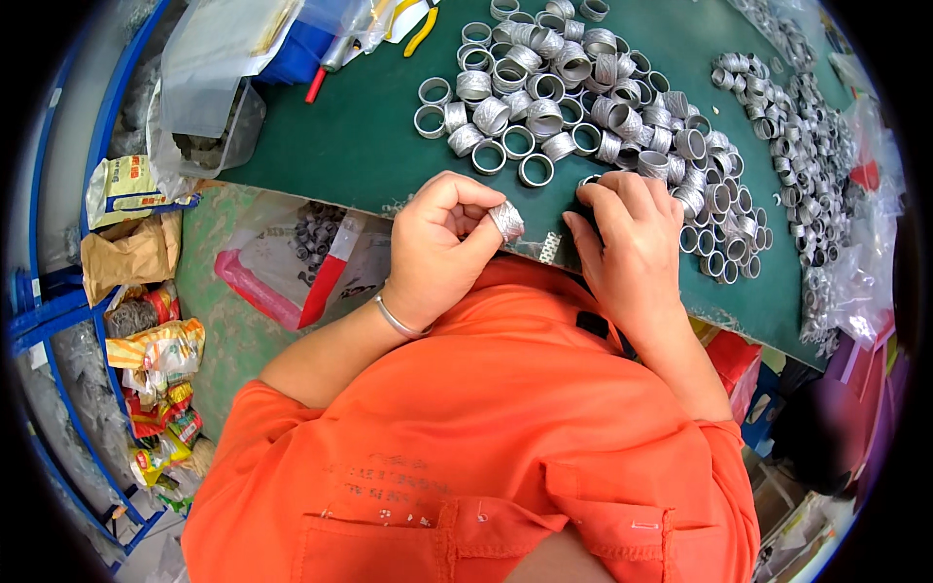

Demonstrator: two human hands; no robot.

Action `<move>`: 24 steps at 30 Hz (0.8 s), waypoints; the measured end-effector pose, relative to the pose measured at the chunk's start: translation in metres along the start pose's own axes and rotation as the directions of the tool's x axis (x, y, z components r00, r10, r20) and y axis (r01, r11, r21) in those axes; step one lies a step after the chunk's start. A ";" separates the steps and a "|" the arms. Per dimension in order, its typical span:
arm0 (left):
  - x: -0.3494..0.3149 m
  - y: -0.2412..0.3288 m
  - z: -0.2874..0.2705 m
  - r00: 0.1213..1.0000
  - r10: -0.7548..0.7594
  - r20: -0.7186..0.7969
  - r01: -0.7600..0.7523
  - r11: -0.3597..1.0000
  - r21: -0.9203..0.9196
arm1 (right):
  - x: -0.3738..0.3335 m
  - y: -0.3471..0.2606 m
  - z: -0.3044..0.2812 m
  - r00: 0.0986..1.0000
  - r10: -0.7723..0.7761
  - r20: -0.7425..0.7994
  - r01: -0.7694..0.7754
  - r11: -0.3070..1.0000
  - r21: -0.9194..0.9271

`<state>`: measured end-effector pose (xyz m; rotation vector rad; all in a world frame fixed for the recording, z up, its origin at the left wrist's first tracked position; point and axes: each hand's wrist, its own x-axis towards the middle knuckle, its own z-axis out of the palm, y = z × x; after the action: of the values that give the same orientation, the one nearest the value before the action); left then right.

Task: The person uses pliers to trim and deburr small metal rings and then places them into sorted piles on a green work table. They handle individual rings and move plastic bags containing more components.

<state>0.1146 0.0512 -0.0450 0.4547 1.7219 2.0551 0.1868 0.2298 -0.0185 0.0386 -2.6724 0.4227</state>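
Note:
My left hand [442, 248] pinches a silver ring [506, 222] with a textured outer face between thumb and fingers, close to the table's front edge. To the right, my right hand [632, 238] hovers at the near side of a large heap of similar metal rings [573, 73]. Its fingers are curled, with the thumb apart from them, and I see nothing between them. One ring [587, 182] shows partly behind its index finger. Between my hands, a small silver linked piece [550, 247] lies at the edge of the green table [340, 146].
Smaller rings [807, 155] spread at the right beside clear plastic bags [860, 262]. Yellow-handled pliers [420, 31], a red-tipped tool [316, 85] and a clear bin [233, 126] sit at the far left. Below, a bag of parts [311, 238] and a blue rack [58, 321] stand left.

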 end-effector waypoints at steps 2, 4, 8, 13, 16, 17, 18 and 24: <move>0.000 -0.001 0.001 1.000 0.028 -0.012 -0.027 0.996 0.079 | 0.001 0.000 -0.001 0.999 0.017 0.044 -0.015 0.999 -0.048; 0.000 -0.002 0.001 0.999 0.048 -0.019 -0.045 0.991 0.129 | 0.002 0.000 0.001 0.999 0.042 0.018 -0.041 0.996 -0.073; 0.000 -0.001 0.000 1.000 0.011 -0.015 -0.009 0.993 0.118 | 0.003 0.000 -0.001 0.997 0.080 0.011 -0.078 0.987 -0.140; 0.005 0.005 -0.001 0.997 -0.071 -0.021 0.069 0.995 -0.069 | 0.004 0.005 0.000 1.000 0.004 -0.009 -0.005 0.996 -0.086; 0.005 0.006 -0.002 0.995 -0.095 -0.017 0.093 0.992 -0.085 | 0.006 0.005 -0.001 0.999 -0.036 -0.023 0.035 0.999 -0.025; 0.005 0.007 -0.002 0.995 -0.096 -0.011 0.095 0.991 -0.090 | 0.007 0.005 -0.001 0.998 -0.050 -0.026 0.050 0.999 -0.007; 0.004 0.007 -0.002 0.995 -0.097 -0.006 0.096 0.991 -0.095 | 0.007 0.005 -0.001 0.998 -0.058 -0.028 0.060 0.997 0.057; 0.005 0.015 -0.005 0.972 -0.231 0.052 0.237 0.945 -0.227 | 0.003 -0.004 -0.003 0.976 0.161 0.149 -0.219 0.753 0.620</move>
<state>0.1063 0.0470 -0.0316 0.1908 1.4212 2.0331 0.1855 0.2267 -0.0138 -0.0168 -2.4880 1.4107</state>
